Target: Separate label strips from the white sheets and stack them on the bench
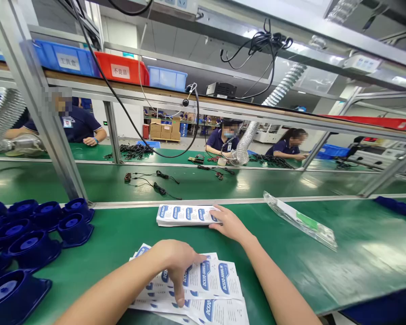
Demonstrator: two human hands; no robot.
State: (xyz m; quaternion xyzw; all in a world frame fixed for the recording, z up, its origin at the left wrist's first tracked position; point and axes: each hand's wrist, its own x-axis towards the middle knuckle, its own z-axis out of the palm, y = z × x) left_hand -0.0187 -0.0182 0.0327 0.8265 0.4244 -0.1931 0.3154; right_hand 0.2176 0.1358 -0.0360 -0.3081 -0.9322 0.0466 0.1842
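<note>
A neat stack of printed label sheets [182, 214], white with blue marks, lies on the green bench. My right hand [232, 223] is closed about its right end, thumb at the near side and fingers on top. Closer to me, more label sheets [219, 282] are fanned out in an uneven, overlapping pile. Over this pile is my left hand [179, 259], thumb and forefinger spread apart and pointing down at the paper. Its other fingers are hidden behind the hand, and whether the fingertips press on the sheets I cannot tell.
Several dark blue plastic cups [34, 246] crowd the left side. A clear plastic bag [301, 221] with a green label lies at right. Beyond the bench edge, cables [159, 187] rest on a green belt. A metal post [50, 104] rises at left; co-workers sit across.
</note>
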